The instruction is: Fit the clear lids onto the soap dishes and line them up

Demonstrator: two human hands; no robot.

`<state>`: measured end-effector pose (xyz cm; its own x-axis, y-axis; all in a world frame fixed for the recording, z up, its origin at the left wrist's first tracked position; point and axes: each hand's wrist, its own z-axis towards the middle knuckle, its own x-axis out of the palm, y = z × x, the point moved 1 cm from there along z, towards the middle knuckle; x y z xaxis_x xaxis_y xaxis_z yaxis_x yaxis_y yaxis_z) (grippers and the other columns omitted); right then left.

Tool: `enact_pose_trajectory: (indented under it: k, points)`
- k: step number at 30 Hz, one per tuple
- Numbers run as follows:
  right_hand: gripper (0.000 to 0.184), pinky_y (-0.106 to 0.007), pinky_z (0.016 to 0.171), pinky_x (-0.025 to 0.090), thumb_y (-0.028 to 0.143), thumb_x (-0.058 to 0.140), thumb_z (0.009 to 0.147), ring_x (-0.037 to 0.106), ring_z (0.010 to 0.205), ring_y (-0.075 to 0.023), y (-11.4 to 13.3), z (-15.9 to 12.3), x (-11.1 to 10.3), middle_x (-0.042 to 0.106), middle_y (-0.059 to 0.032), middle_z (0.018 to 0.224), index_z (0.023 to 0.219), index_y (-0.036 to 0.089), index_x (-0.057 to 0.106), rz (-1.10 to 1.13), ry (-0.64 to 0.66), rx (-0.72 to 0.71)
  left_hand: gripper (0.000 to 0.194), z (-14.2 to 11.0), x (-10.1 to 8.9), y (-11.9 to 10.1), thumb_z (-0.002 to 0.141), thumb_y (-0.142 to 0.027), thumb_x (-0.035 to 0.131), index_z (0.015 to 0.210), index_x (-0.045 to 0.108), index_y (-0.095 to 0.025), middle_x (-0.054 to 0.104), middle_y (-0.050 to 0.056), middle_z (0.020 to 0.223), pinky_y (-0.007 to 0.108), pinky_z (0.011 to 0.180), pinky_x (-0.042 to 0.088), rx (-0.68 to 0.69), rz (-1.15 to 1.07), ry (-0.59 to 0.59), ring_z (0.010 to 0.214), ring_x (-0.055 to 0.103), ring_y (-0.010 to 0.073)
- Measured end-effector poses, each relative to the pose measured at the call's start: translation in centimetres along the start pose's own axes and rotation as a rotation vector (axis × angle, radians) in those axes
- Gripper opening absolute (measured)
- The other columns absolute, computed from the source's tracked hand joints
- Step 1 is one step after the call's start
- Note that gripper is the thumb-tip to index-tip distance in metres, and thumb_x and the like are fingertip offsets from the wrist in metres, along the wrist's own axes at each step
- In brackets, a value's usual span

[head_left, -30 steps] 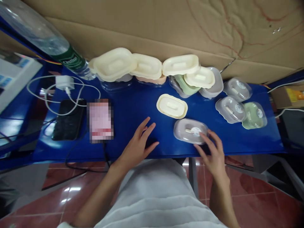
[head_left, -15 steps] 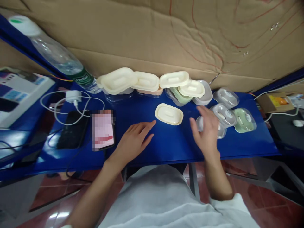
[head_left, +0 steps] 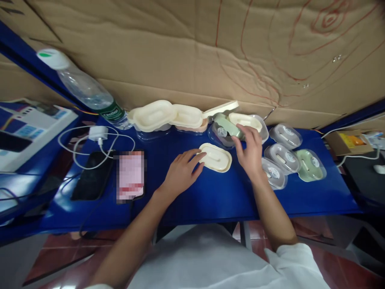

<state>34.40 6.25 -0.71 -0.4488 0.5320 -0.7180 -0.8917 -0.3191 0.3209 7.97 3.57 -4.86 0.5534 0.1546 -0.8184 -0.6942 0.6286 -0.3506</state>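
Observation:
An oval cream plastic tray (head_left: pixel 215 157) lies on the blue table in front of me. My left hand (head_left: pixel 184 171) is open, its fingertips over the left end of that tray; whether they touch it I cannot tell. My right hand (head_left: pixel 250 151) has its thumb and fingers closed on the near end of a green plastic container (head_left: pixel 226 124), which is tilted. Beneath it is a clear lidded case (head_left: pixel 221 138) with a round sticker. Behind, one cream piece (head_left: pixel 223 108) leans up on edge, and another cream tray (head_left: pixel 245 121) rests on a grey container.
More cream trays (head_left: pixel 156 116) sit on containers along the cardboard wall (head_left: pixel 168 52). Grey boxes (head_left: pixel 282 157) and a green box (head_left: pixel 310 164) stand at right. Left are a water bottle (head_left: pixel 90 92), a white charger (head_left: pixel 98 133), a black phone (head_left: pixel 93 176) and a phone with blurred screen (head_left: pixel 131 174).
My right hand has moved left and taken hold of the green container. The cream piece above it has tipped up backwards. My left hand has come over the near cream tray's edge.

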Motion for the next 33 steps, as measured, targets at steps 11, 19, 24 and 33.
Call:
enact_pose_trajectory:
  k: [11,19,24,33]
  points:
    - [0.054,-0.055,0.111,0.057,0.028,0.067,0.108,0.071,0.126,-0.0318,3.7,-1.7,-2.8,0.073,-0.0107,0.133,0.159,0.033,0.051,0.23,0.053,-0.34,0.082,0.4,-0.9,0.0,0.105,-0.039,0.073,0.172,0.026,-0.029,0.033,0.023,0.176,0.046,0.107,0.065,-0.079,-0.341,-0.204,0.153,0.054,0.034]
    - [0.053,-0.052,0.125,0.05,0.012,0.06,0.108,0.07,0.128,-0.0236,5.1,-2.4,-1.2,0.073,-0.008,0.126,0.158,0.03,0.055,0.375,0.206,-0.456,0.024,-0.4,-4.9,-0.1,0.104,-0.024,0.074,0.128,0.07,-0.025,0.058,0.014,0.16,0.05,0.114,0.059,-0.076,-0.039,-0.215,0.144,0.063,0.0329]
    - [0.049,-0.047,0.116,0.056,0.019,0.066,0.108,0.066,0.136,-0.0276,5.3,-2.6,-2.3,0.071,-0.0138,0.136,0.156,0.022,0.056,0.345,0.244,-0.41,0.02,-3.9,-6.0,-0.8,0.101,-0.021,0.078,0.119,0.069,-0.024,0.073,0.012,0.143,0.05,0.114,0.057,-0.138,0.021,-0.25,0.135,0.069,0.0315]
    - [0.053,-0.061,0.13,0.037,0.047,0.067,0.109,0.053,0.155,-0.0338,8.6,-10.2,-2.9,0.062,-0.0159,0.161,0.156,0.025,0.056,0.127,0.575,-0.331,0.023,-9.2,-6.2,-2.4,0.105,-0.019,0.071,0.127,0.064,-0.023,0.078,0.009,0.131,0.043,0.107,0.06,-0.415,-0.066,-0.274,0.125,0.075,0.0253]
